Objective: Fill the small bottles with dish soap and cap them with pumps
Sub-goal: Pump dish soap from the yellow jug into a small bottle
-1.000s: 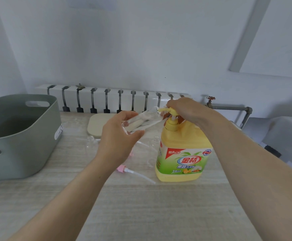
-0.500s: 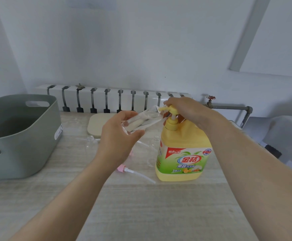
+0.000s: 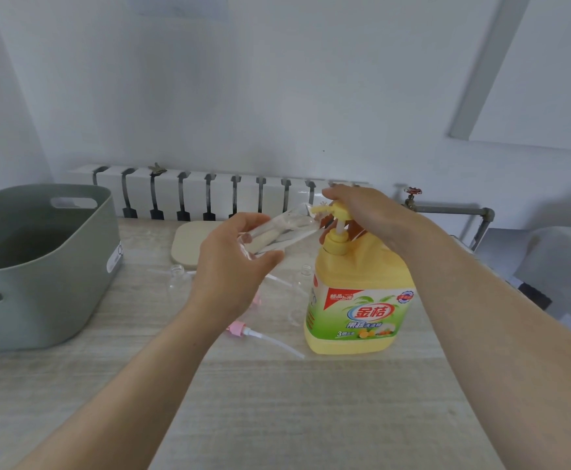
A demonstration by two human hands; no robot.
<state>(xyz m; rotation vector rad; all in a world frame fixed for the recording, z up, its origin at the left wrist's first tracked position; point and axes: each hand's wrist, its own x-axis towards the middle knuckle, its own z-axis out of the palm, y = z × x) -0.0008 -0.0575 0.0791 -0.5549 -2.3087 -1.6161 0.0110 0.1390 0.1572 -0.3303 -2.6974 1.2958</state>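
Right now you have one large yellow plastic dish-soap jug standing on the pale wood-grain tabletop. With it are three small clear plastic bottles that can be made out, and two pink pump caps.

One bottle is in the air, tilted nearly flat, with its mouth right at the nozzle of the jug's yellow pump head. A pale creamy streak lies along its inside. The other two bottles stand upright on the tabletop, one left of your left wrist and one just beside the jug's shoulder. One pump cap lies on its side near the jug's base, its thin translucent dip tube pointing right. The second is mostly hidden behind your left wrist.

Your left hand grips the tilted bottle at its base end, fingers above and thumb below. Your right hand is curled over the top of the pump head, fingers bent down around it, and the white pump stem shows beneath.

The jug is squarish, with a glossy green-and-white label. One matte grey-green plastic tub with cut-out handles sits at the left. One beige rounded-square pad lies flat behind the bottles.
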